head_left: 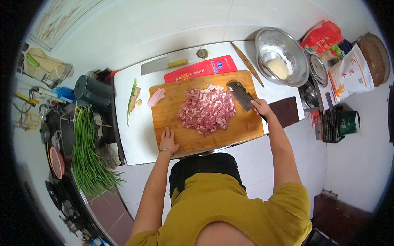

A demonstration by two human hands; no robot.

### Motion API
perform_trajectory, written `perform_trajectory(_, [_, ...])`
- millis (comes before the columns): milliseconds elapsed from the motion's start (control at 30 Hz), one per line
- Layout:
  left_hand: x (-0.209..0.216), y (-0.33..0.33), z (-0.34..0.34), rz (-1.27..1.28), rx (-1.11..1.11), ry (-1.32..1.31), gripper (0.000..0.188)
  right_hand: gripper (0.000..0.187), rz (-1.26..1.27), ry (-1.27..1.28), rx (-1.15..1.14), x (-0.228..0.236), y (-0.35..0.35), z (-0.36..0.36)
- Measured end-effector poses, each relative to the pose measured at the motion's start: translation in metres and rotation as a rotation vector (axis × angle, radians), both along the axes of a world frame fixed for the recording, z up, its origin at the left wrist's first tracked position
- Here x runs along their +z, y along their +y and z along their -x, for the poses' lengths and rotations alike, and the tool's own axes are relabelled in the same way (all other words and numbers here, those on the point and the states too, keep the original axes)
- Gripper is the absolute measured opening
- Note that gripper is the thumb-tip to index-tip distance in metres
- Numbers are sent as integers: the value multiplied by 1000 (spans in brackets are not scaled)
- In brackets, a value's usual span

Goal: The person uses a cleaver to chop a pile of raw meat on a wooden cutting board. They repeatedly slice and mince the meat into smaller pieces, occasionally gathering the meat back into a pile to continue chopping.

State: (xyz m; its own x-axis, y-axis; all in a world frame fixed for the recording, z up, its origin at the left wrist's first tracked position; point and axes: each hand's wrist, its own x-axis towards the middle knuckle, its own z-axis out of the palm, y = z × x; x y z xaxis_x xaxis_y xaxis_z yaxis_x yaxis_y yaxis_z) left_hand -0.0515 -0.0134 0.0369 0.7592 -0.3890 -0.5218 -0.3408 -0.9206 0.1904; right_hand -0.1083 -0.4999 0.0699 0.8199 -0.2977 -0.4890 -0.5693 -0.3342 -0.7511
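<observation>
A heap of chopped raw meat lies in the middle of a wooden cutting board. At its right edge my right hand grips the handle of a dark cleaver, whose blade lies against or just above the meat's upper right side; which of these I cannot tell. My left hand rests on the board's lower left, fingers stretched out and holding nothing. A pale pink strip of meat or skin sits on the board's upper left corner.
Behind the board lie a second cleaver, a red package and a slim wooden rolling pin. Dough sits in a steel bowl. Scallion and ginger lie left on the white table; long green chives hang farther left.
</observation>
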Motion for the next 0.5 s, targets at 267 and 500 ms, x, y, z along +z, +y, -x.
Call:
perform_trajectory(267, [4, -2, 1, 16, 40, 20, 80, 37, -252, -22, -127, -12, -24, -14])
perform_trajectory(500, [6, -6, -1, 30, 49, 9, 80, 38, -235, 116, -54, -16, -19, -24])
